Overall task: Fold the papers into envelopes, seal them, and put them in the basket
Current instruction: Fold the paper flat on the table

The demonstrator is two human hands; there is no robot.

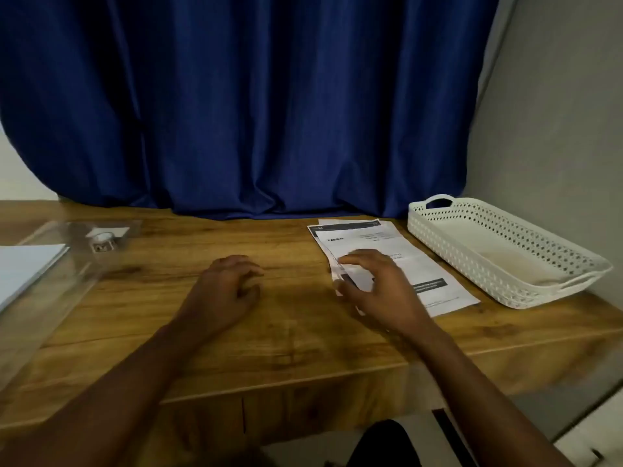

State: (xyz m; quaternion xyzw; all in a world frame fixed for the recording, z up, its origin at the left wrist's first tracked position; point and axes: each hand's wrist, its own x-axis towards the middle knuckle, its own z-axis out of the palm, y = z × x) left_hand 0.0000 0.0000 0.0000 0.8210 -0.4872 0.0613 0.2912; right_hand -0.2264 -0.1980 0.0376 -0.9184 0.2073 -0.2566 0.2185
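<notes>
Papers (397, 261): a small, loosely fanned stack of printed sheets, flat on the wooden table (296, 332), right of centre and just beside the white perforated basket (505, 257). Basket apparently with nothing inside.

Right hand (377, 288) over the stack's near left edge, fingers spread and relaxed, thumb under or against that edge; actual grip on a sheet impossible to tell through the blur. Left hand (226, 288) well apart on bare wood, fingers loosely curled, nothing held.

Likely handling: very light, thin, floppy; prone to sliding on one another and on the smooth tabletop, easily creased or dog-eared. Best taken at the offset left edge or a near corner, top sheet peeled off with thumb and fingertips, remainder pinned by the other hand. Folding probably best done flat on the open wood between both hands.

Off to the left, a clear tray (50, 281) with more white sheets (23, 271).
</notes>
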